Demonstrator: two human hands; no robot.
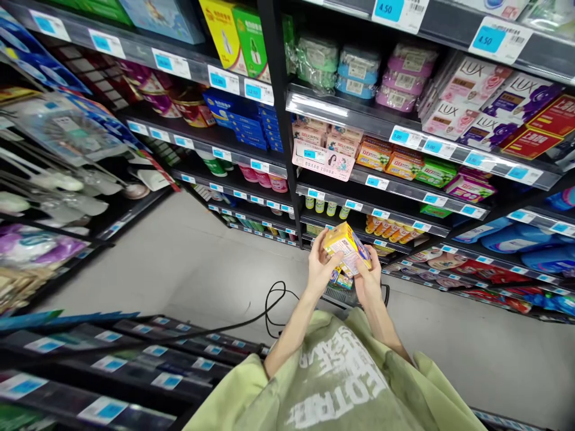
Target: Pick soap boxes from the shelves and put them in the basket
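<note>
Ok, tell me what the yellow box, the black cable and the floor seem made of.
Yellow box: probably thin printed cardboard, perhaps glossy, going by its flat faces and straight edges. Black cable: likely matte plastic or rubber, showing little shine and smooth loops. Floor: hard, smooth, faintly glossy, with soft light patches; tile or coated concrete, can't tell.

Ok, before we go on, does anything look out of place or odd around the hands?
Yes: a black cable makes a loose loop over the aisle floor, left of the left hand, which grips the yellow box. It looks odd there and might be a trip hazard.
</note>
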